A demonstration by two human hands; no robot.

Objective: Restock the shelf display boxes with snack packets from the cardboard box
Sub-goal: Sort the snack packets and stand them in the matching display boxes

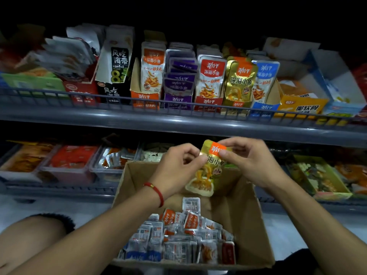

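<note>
Two hands up over the carton (244,197), between them one gold packet (211,169). Left hand (176,167) pinches its left edge near the top; right hand (250,161) pinches the orange top corner. Packet hangs upright, above the carton's far end, below the top shelf (178,120). Red cord (156,192) on the left wrist.

Carton holds a loose heap of small packets (178,239), too many and too overlapped to count; mostly white-backed, several orange, a few blue, one dark red.

Top shelf: five matching display boxes side by side, orange (148,76), purple (179,84), red (210,82), gold (238,82), blue (264,82). Gold box stands well above the held packet.
</note>
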